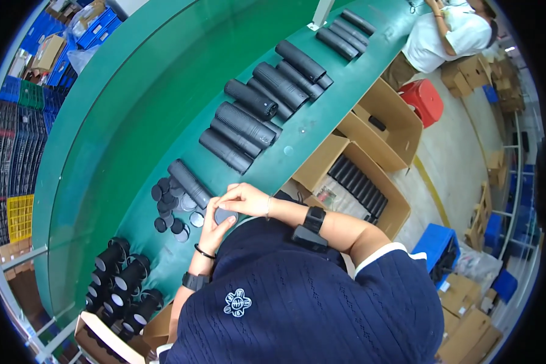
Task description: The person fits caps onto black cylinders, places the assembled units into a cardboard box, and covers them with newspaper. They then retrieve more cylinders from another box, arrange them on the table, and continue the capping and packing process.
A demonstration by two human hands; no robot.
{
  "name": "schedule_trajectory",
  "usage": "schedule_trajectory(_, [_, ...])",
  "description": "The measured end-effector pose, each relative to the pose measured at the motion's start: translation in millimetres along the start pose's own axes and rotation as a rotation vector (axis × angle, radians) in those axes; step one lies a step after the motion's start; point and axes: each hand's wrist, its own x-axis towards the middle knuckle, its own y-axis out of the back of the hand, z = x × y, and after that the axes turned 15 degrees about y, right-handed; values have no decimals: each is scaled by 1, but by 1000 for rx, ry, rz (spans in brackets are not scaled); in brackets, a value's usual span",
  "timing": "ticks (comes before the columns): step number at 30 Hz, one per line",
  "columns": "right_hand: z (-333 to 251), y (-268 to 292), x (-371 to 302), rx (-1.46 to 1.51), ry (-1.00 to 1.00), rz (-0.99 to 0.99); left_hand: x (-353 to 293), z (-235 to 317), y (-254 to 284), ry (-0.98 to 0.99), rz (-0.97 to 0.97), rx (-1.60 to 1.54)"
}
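Observation:
Both hands meet over the near edge of the green conveyor belt [133,121]. My left hand [215,227] cups a small dark round cap [225,215] from below. My right hand [242,198] pinches the same cap from above. Just left of the hands lies a black ribbed tube [189,183], and beside it a scatter of several round caps [170,209], some dark and some clear. Both wrists carry dark bands.
Several black tubes [267,103] lie in rows along the belt. Upright black tubes [121,279] stand at lower left above a cardboard box [97,340]. Open cartons [370,182] with tubes sit at my right. Another person [446,33] stands at top right by a red stool [424,100].

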Motion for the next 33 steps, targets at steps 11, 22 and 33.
schedule_trajectory(11, [-15,-28,24,-59,130,-180,-44,74,13,-171,-39,-569])
schedule_trajectory(22, [6,-35,50,248,-292,-411,-63,79,26,-375,203,144])
schedule_trajectory(33, [-7,-47,70,227,-318,-519,-80,56,64,-435,202,-67])
